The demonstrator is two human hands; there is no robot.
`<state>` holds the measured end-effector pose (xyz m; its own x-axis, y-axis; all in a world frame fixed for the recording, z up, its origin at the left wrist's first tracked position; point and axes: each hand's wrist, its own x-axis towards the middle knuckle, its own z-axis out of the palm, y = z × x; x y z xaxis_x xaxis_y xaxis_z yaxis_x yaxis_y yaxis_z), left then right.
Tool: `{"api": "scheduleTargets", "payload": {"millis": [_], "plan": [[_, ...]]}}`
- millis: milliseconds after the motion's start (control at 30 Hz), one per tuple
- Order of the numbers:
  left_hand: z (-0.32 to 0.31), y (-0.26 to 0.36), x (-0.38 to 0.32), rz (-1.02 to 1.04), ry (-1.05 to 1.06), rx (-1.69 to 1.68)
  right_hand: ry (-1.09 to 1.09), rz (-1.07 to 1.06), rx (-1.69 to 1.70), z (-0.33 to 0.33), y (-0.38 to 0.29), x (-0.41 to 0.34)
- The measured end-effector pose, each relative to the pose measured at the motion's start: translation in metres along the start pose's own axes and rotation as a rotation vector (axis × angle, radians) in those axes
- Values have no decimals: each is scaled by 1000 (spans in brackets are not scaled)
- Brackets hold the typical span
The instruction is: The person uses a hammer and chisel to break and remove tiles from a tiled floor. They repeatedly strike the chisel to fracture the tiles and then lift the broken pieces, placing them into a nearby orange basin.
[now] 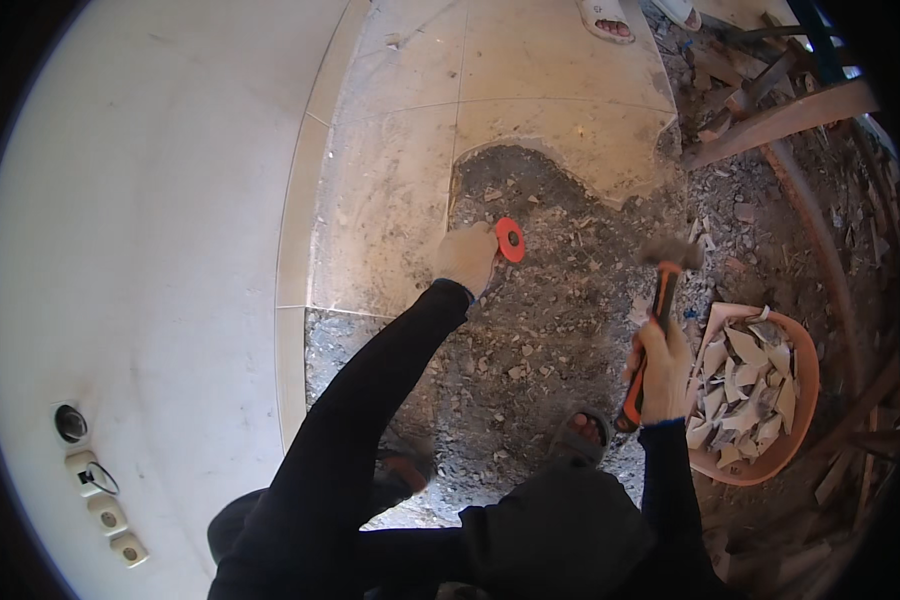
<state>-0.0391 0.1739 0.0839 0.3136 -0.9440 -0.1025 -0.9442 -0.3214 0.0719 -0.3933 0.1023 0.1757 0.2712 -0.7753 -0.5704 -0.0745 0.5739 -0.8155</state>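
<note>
My left hand (pixel 466 259), in a pale knitted glove, is closed around a chisel with a round red hand guard (pixel 510 240); its blade is hidden. It is over the left edge of a patch of broken-up floor (pixel 540 300), beside beige floor tiles (pixel 390 195). To the right, my right hand (pixel 664 367), gloved alike, grips a hammer by its black and orange handle (pixel 664 300). The slightly blurred hammer head (pixel 671 254) is above the rubble, apart from the chisel.
An orange-pink tub (pixel 806 405) of broken tile pieces (pixel 746 375) stands at the right. Behind it lie wooden boards (pixel 787 124) and debris. A white wall (pixel 157 225) with sockets (pixel 107 516) rises at the left. Another person's feet in white sandals (pixel 607 21) are at the top.
</note>
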Motion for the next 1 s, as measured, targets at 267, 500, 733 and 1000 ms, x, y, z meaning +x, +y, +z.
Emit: {"api": "scheduleTargets", "payload": {"millis": [267, 500, 733, 1000], "plan": [[-2, 10, 13, -3, -73, 131, -81, -70, -130, 118, 70, 42], [-8, 3, 6, -51, -155, 151, -159, -47, -160, 76, -2, 20], [0, 13, 18, 19, -122, 150, 54, -36, -153, 116, 78, 42], [-8, -2, 11, 24, -161, 195, -102, -120, -153, 71, 8, 26]]}}
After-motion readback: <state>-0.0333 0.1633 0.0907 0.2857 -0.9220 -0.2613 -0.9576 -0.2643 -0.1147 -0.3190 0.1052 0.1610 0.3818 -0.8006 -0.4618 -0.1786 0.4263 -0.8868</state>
